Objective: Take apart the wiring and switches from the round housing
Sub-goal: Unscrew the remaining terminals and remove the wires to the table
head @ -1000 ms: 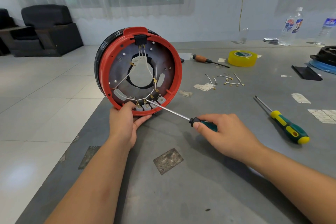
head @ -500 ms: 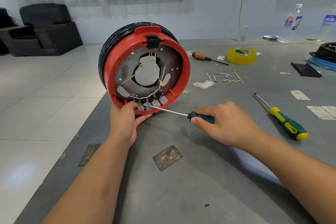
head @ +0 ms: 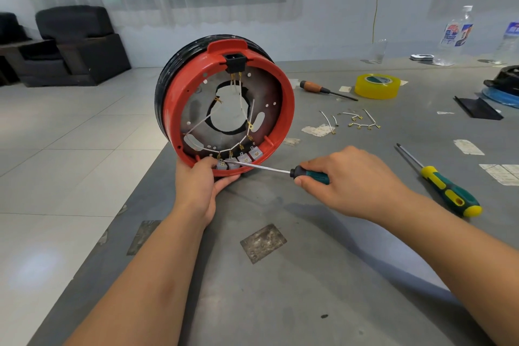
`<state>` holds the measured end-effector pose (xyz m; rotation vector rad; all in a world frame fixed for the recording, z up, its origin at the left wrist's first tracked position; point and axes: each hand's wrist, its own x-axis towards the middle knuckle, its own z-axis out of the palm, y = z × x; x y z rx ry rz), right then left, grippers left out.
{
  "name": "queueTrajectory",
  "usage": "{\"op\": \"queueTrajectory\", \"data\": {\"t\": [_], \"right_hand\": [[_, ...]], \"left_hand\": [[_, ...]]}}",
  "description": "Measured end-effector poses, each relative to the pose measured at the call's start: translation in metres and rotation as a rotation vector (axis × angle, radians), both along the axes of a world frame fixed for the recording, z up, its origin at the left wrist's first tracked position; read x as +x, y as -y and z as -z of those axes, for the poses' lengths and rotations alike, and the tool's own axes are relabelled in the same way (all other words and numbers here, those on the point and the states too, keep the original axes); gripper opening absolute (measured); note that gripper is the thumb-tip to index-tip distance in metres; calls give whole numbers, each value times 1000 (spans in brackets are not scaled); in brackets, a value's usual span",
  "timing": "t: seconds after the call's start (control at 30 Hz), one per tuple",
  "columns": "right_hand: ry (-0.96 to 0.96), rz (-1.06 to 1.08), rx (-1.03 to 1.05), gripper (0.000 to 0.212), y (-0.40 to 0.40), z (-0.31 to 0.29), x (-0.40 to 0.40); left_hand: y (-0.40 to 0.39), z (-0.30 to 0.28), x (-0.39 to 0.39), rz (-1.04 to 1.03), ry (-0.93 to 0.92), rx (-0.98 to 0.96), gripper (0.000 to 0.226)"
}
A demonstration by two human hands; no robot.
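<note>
Grey and scuffed, our surface (head: 323, 275) carries the red housing (head: 283, 93) on edge near its left edge. Our left hand (head: 198, 185) steadies the lower rim, its grip curled round it beside the switches (head: 238, 160) and wires (head: 207, 146). Our right hand (head: 354, 180) has its grip closed round a screwdriver (head: 309, 174), tip at the switches. Toward the far right edge lie a tape roll (head: 376, 86), a yellow-green screwdriver (head: 446, 191), an orange-handled one (head: 317, 88), and loose wire pieces (head: 356, 121).

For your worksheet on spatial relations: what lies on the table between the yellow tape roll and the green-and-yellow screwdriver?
In the head view, loose wire pieces with brass terminals lie between the tape roll and the screwdriver.
</note>
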<state>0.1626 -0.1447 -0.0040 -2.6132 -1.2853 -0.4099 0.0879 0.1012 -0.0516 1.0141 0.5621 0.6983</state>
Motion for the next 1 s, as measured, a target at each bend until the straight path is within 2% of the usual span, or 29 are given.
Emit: {"op": "queueTrajectory", "data": {"t": [0.5, 0.87, 1.0], "right_hand": [[45, 50, 2, 41, -6, 41, -19], [46, 65, -14, 56, -13, 54, -30], [37, 69, -10, 52, -15, 55, -34]], "left_hand": [[-3, 1, 2, -53, -20, -60, 42], [-3, 0, 0, -54, 13, -96, 44], [-3, -1, 0, -48, 15, -101, 44]]}}
